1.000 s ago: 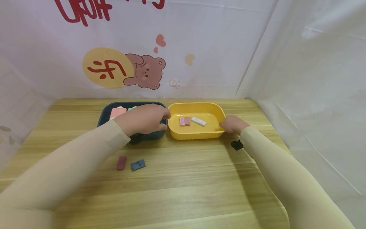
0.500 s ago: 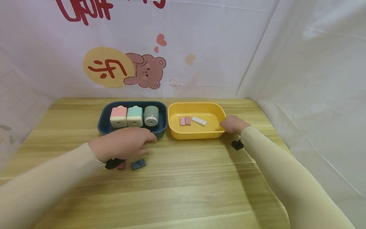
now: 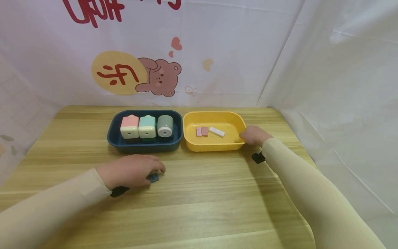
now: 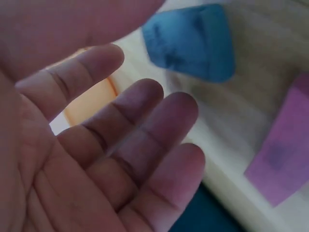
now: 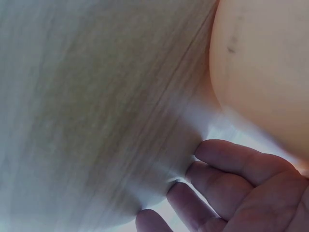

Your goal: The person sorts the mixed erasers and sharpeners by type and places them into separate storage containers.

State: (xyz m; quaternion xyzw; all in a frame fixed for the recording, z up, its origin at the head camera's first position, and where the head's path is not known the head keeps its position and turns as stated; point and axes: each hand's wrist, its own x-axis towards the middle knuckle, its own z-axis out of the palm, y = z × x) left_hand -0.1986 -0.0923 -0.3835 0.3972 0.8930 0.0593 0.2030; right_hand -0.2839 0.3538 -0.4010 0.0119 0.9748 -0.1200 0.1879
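Observation:
My left hand [image 3: 130,171] hovers low over the table with its fingers apart and loosely bent. In the left wrist view a bevelled blue eraser [image 4: 190,43] with dark smudges lies just beyond the thumb and fingertips, apart from them. A pink eraser [image 4: 285,150] lies to the right there; in the head view the hand covers it. My right hand [image 3: 255,135] holds the right rim of the yellow basket [image 3: 214,147], its thumb side over the edge. Its four fingers [image 5: 231,186] reach below the outer wall, tips at the tabletop. The right thumb is hidden in the wrist view.
Inside the yellow basket lie two small pink erasers [image 3: 201,131] and a white bar [image 3: 216,131]. To its left stands a dark blue basket [image 3: 146,148] with a pink-topped jar [image 3: 130,126], a teal-topped jar [image 3: 147,127] and a grey jar [image 3: 165,125]. A white cloth [image 3: 224,62] hangs behind.
My left hand has moved from the gap between the two baskets back toward me and down to the loose erasers, uncovering the jars. The right hand has stayed at the basket's rim.

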